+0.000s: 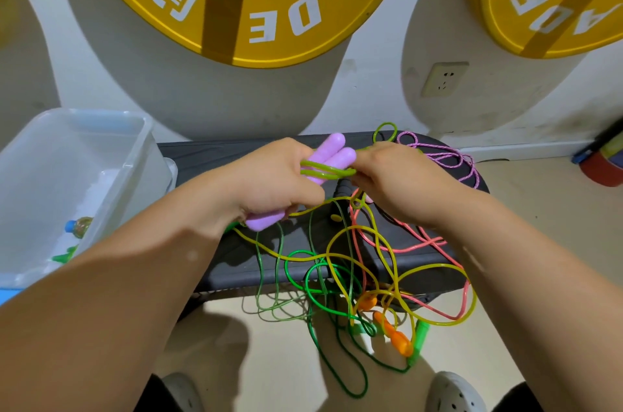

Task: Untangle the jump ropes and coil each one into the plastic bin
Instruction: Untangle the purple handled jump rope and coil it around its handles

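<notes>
My left hand grips two purple handles held side by side, with a yellow-green rope wound twice around them. My right hand pinches that rope just right of the handles. Below both hands lies a tangle of ropes on a black bench and hanging over its front edge: yellow rope, green rope, pink rope. A purple braided rope lies at the bench's far right. Orange handles and a green handle hang near the floor. The clear plastic bin stands at the left.
A small bottle with a blue cap and a green item show through the bin. Yellow weight plates lean on the wall behind, near a wall socket. My shoes are on the floor below.
</notes>
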